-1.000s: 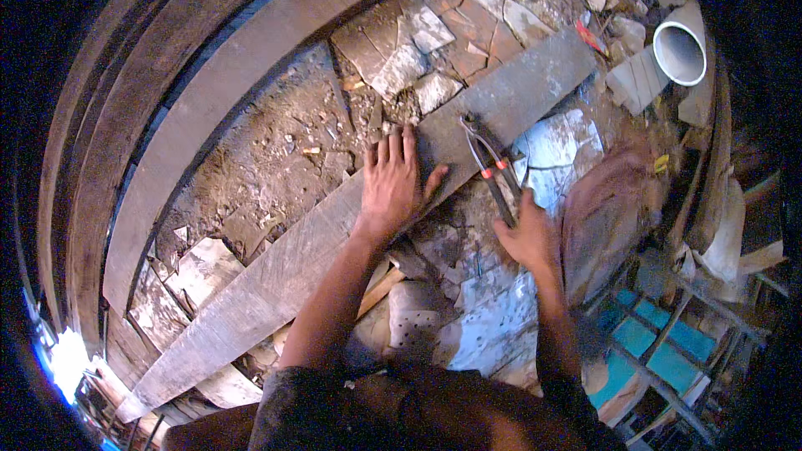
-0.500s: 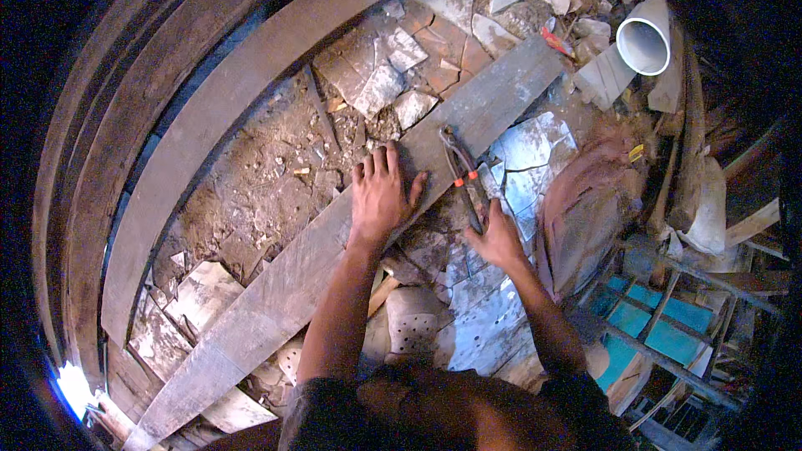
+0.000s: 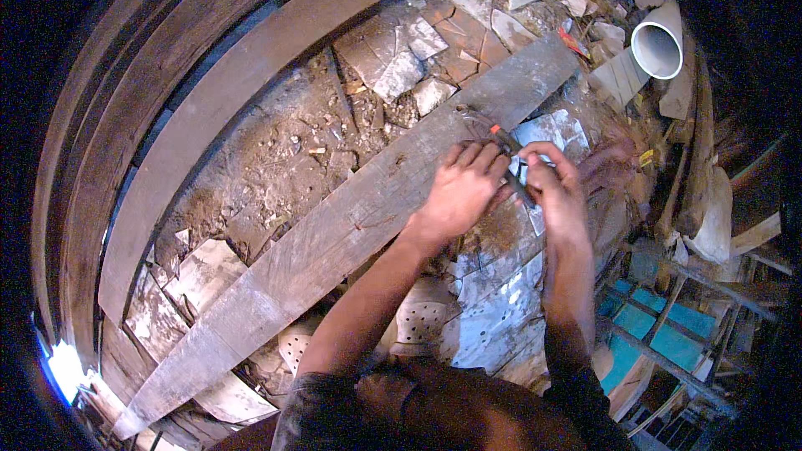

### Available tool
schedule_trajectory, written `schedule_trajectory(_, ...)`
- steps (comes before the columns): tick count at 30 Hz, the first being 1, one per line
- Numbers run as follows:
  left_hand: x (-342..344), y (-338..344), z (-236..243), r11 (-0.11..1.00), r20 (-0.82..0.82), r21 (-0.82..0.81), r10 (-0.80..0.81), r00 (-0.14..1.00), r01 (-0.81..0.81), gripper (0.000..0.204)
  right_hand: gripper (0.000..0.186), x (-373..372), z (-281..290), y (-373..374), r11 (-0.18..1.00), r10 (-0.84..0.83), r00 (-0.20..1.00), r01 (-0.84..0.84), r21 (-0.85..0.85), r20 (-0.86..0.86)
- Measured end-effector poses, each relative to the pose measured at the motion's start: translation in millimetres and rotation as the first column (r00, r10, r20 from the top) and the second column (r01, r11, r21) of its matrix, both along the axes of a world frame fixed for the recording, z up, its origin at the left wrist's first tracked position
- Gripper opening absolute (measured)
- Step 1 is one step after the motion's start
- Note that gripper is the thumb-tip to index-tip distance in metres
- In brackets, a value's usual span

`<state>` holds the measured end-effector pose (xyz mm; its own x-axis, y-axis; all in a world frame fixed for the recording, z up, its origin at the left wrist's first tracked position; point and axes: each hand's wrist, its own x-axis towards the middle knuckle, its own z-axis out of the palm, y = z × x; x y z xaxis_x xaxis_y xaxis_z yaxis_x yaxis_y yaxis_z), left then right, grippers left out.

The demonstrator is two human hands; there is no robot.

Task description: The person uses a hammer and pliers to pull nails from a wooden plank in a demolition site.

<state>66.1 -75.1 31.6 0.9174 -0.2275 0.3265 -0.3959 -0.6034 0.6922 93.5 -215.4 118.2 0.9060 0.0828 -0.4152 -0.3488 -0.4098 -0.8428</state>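
Observation:
A long, weathered wooden board (image 3: 317, 234) runs diagonally across the ground in front of me. Over its far right part lies the jaw end of the pliers (image 3: 505, 137), which have dark handles and orange bands. My left hand (image 3: 461, 188) is curled on the handles, its fingers bent and partly hiding them. From the right, my right hand (image 3: 555, 182) grips near the handle ends with thumb and forefinger curled; it is slightly blurred. The jaws are blurred too, and whether they hold anything cannot be made out.
Broken tiles (image 3: 399, 75) and rubble lie beyond the board. At the far right is a white pipe (image 3: 657, 50). Curved planks (image 3: 209, 108) line the left. Perforated clogs (image 3: 422, 317) are below my arms, and a metal frame (image 3: 668, 305) with teal panels stands lower right.
My left hand has left the board's surface and moved right onto the pliers. My right hand has risen up and right, and the pliers have shifted right with it.

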Motion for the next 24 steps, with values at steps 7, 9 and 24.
schedule_trajectory(7, -12, -10, -15, 0.991, 0.161, 0.025, 0.129, 0.979, -0.134, 0.028, 0.018, -1, -11, 2, 0.975, -0.184, 0.983, 0.179, 0.132, 0.028)
schedule_trajectory(9, -29, -5, -23, 0.996, 0.115, -0.021, 0.088, 0.989, -0.086, 0.029, 0.017, -5, -13, -2, 0.918, -0.311, 0.950, 0.307, 0.250, -0.026)
schedule_trajectory(24, 6, -36, 9, 0.928, 0.095, -0.132, 0.361, 0.928, -0.348, 0.030, 0.035, 48, -1, -9, 0.963, -0.240, 0.969, 0.228, 0.146, 0.066)
